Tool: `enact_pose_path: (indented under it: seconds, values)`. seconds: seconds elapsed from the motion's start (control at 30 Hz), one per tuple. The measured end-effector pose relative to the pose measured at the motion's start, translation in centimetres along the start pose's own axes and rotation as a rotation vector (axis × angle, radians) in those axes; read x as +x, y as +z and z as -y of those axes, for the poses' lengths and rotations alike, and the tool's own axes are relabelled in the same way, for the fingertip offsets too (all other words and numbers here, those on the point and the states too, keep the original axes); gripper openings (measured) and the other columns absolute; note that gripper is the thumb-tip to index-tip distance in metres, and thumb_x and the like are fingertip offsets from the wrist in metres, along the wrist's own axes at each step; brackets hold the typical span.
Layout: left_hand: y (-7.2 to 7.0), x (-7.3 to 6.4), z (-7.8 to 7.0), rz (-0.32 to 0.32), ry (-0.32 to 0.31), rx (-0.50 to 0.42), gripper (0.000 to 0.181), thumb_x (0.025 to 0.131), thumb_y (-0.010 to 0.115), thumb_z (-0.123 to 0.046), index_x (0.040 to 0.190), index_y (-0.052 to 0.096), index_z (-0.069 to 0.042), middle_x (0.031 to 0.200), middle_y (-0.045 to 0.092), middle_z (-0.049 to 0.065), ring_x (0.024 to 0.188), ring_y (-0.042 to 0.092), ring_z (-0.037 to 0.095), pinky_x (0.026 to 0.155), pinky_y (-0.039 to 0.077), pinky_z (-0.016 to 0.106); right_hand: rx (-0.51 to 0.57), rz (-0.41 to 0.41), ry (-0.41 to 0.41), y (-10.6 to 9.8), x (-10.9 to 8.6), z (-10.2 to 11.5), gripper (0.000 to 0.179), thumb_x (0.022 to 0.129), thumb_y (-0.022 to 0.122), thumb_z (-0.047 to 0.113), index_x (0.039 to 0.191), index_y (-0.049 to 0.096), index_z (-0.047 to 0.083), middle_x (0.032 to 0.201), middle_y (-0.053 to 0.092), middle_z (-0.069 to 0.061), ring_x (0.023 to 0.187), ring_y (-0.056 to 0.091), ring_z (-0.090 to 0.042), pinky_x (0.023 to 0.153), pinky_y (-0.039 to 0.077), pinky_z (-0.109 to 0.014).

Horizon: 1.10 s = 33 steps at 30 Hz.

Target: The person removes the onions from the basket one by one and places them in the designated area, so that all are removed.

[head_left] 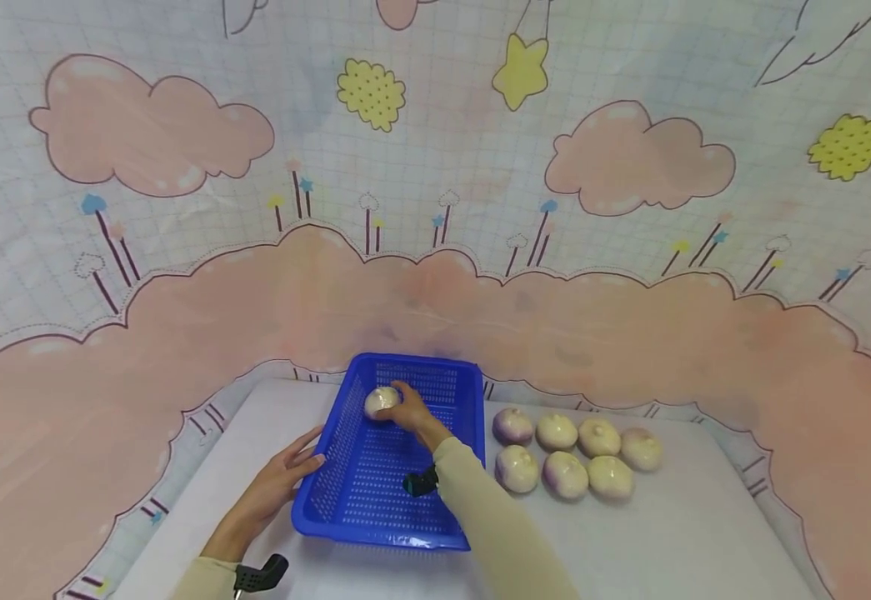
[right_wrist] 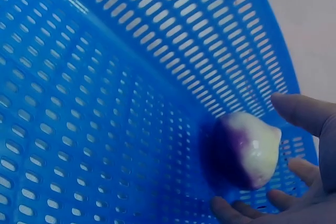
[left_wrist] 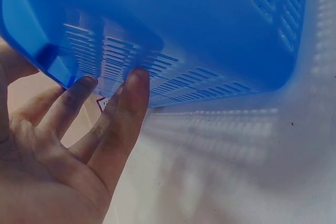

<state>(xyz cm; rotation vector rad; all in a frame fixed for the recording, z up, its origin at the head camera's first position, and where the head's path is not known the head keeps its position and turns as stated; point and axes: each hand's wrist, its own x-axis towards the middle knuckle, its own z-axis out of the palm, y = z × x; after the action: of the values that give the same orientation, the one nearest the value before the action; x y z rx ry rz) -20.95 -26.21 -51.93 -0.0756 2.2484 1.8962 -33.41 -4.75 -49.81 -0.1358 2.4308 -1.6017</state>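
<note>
A white-and-purple turnip (head_left: 381,403) lies inside the blue plastic basket (head_left: 375,533), near its far left corner. My right hand (head_left: 409,410) reaches into the basket beside it. In the right wrist view, the thumb and fingers (right_wrist: 299,111) are spread around the turnip (right_wrist: 254,150), with a gap showing between them and its skin. On the basket's left outer side is my left hand (head_left: 277,479). Its fingers (left_wrist: 134,95) are extended along the slotted wall (left_wrist: 173,77) just under the rim, in the left wrist view.
Several more turnips (head_left: 566,475) sit in two rows on the white table (head_left: 675,533), right of the basket. Behind the table hangs a cloth backdrop (head_left: 435,308) printed with clouds and stars.
</note>
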Motion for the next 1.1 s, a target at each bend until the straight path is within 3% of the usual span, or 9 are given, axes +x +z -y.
enact_pose_path:
  seconds: [0.3,0.47,0.57,0.77,0.93,1.1]
  values:
    - [0.2,0.1,-0.3,-0.006,0.001,0.005,0.067,0.087,0.06,-0.043,0.145,0.029,-0.033,0.15,0.036,0.014,0.131,0.043,0.04,0.097,0.043,0.058,-0.055,0.001,-0.041,0.2,0.6,-0.2,0.077,0.073,0.077,0.015,0.14,0.039,0.01,0.141,0.043,-0.017,0.126,0.046,-0.035,0.105,0.039,-0.048]
    - [0.2,0.3,-0.4,-0.009,-0.003,-0.001,0.067,0.087,0.06,-0.043,0.145,0.029,-0.033,0.149,0.036,0.014,0.131,0.042,0.04,0.098,0.043,0.058,-0.095,-0.032,-0.022,0.2,0.6,-0.4,0.075,0.07,0.079,0.018,0.137,0.045,0.012,0.136,0.042,-0.021,0.122,0.046,-0.036,0.104,0.039,-0.05]
    - [0.2,0.3,-0.3,-0.007,-0.01,-0.005,0.067,0.087,0.061,-0.042,0.145,0.029,-0.033,0.15,0.036,0.014,0.132,0.041,0.04,0.098,0.042,0.059,-0.116,-0.041,-0.008,0.3,0.5,-0.6,0.071,0.07,0.08,0.017,0.133,0.049,0.011,0.131,0.042,-0.022,0.114,0.05,-0.034,0.097,0.045,-0.046]
    - [0.3,0.3,-0.1,-0.012,-0.012,-0.003,0.067,0.087,0.061,-0.042,0.145,0.029,-0.033,0.15,0.036,0.014,0.131,0.043,0.04,0.097,0.042,0.06,-0.062,0.009,0.006,0.6,0.2,-0.8,0.057,0.072,0.077,0.01,0.124,0.053,0.01,0.125,0.05,-0.017,0.099,0.058,-0.026,0.075,0.056,-0.033]
    - [0.3,0.3,-0.1,-0.02,-0.014,0.009,0.066,0.087,0.06,-0.042,0.145,0.029,-0.033,0.149,0.036,0.014,0.13,0.044,0.04,0.097,0.042,0.06,-0.072,0.062,-0.004,0.9,-0.1,-0.6,0.045,0.072,0.076,0.007,0.112,0.056,0.01,0.115,0.059,-0.013,0.094,0.06,-0.023,0.068,0.056,-0.031]
    - [0.3,0.3,-0.2,-0.013,-0.014,0.001,0.066,0.088,0.059,-0.041,0.145,0.028,-0.033,0.15,0.035,0.015,0.129,0.045,0.04,0.097,0.042,0.059,-0.087,0.057,0.007,1.0,-0.4,-0.2,0.042,0.071,0.077,0.007,0.109,0.059,0.01,0.112,0.06,-0.012,0.092,0.06,-0.024,0.067,0.057,-0.033]
